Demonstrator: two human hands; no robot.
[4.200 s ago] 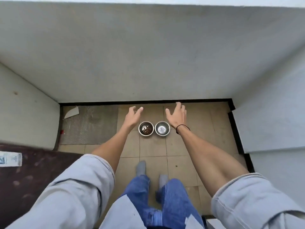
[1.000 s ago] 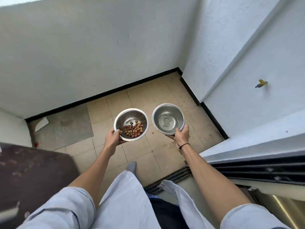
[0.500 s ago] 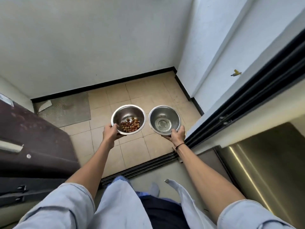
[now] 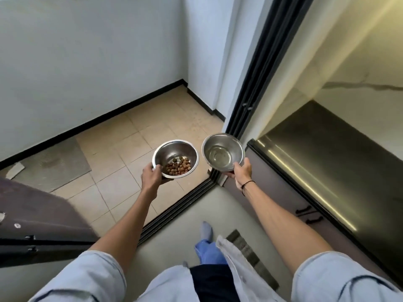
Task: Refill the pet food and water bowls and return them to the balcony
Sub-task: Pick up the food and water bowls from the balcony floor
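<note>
1. Steel food bowl [image 4: 175, 158], with a little kibble [image 4: 177, 167], sits clasped by its near rim in the left hand [image 4: 151, 176] above the balcony tiles [image 4: 122, 149].
2. Right hand [image 4: 241, 172] grips the water bowl [image 4: 222, 152] by its near edge, over the black door track [image 4: 174, 211].
3. A dark cabinet [image 4: 327, 171] stands just right.

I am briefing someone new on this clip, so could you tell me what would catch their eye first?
Two steel bowls held out mid-frame: the left hand carries the kibble bowl, the right hand the water bowl, which holds a little water. Behind them lies the tan tiled balcony floor, with the black sliding-door track crossing beneath the arms.
</note>
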